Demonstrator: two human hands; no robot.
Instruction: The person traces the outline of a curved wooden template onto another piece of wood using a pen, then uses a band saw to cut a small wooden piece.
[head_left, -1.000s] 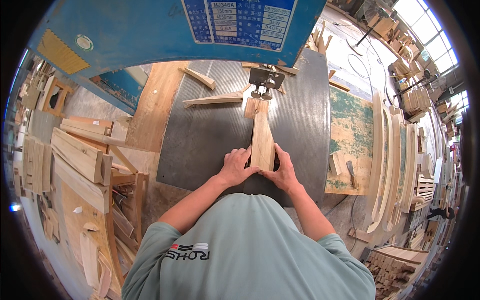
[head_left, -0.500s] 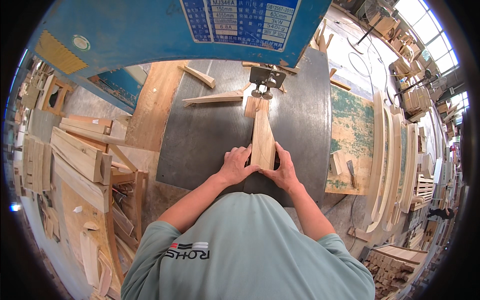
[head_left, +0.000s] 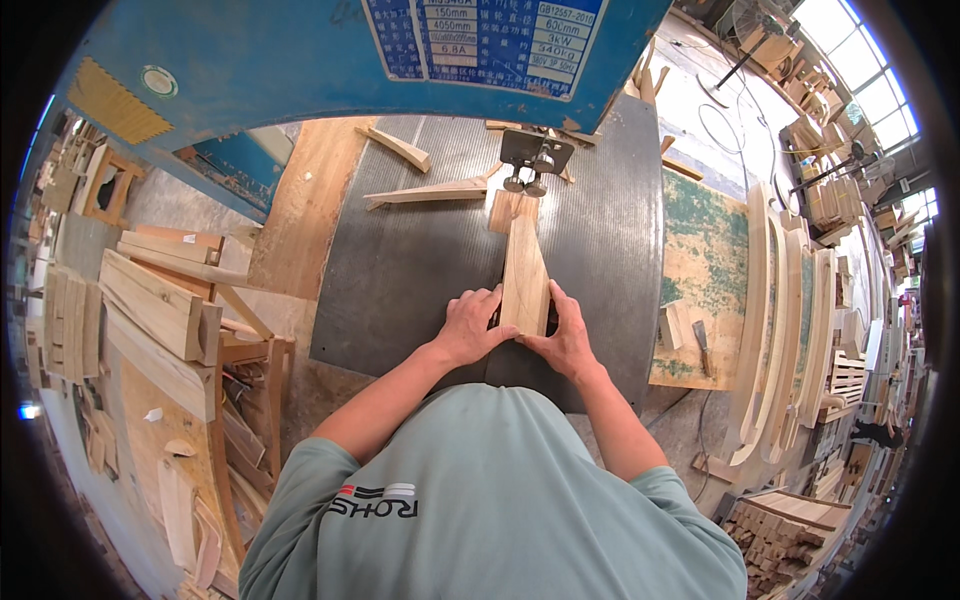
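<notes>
A pale tapered wood piece (head_left: 525, 280) lies on the dark ribbed table (head_left: 410, 260) of a blue bandsaw (head_left: 280, 60). Its narrow far end meets a small wood block (head_left: 513, 212) just below the guide rollers (head_left: 525, 180). My left hand (head_left: 475, 325) grips its left side near the close end, the thumb across that end. On the opposite side my right hand (head_left: 565, 335) holds the same piece, fingers along the edge and thumb at the near end. Both thumb tips nearly meet. The blade itself I cannot make out.
Curved wooden offcuts (head_left: 430, 193) lie on the saw table, left of the guide. To the left stand stacked boards (head_left: 155, 310). A green-stained board (head_left: 705, 260) on the right bears a scraper (head_left: 702, 345) and a small wood block. Long curved pieces (head_left: 755, 330) lean beyond it.
Both hands keep their hold on the wood piece, which has barely shifted. The whole view has tilted very slightly.
</notes>
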